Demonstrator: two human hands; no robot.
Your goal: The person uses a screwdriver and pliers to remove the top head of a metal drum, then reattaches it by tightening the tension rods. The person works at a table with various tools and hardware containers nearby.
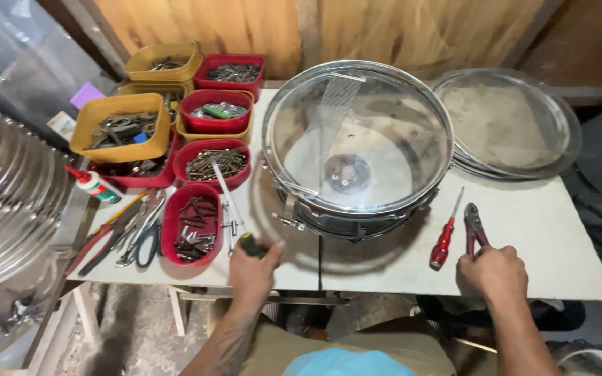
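A snare drum [357,150] with a clear head and a chrome rim stands in the middle of the white table [545,230]. My left hand [253,268] grips the dark handle of a long screwdriver [230,203], whose shaft points up over the red trays. My right hand [492,271] is closed on the red handles of a pair of pliers [474,226], jaws pointing away from me on the table. A red-handled screwdriver [446,237] lies just left of the pliers.
Red and yellow trays [196,223] of screws, keys and metal parts fill the table's left side. Loose pliers and scissors [130,233] and a glue bottle [93,186] lie at the left edge. Stacked drum heads [510,125] sit at the back right. Wooden wall behind.
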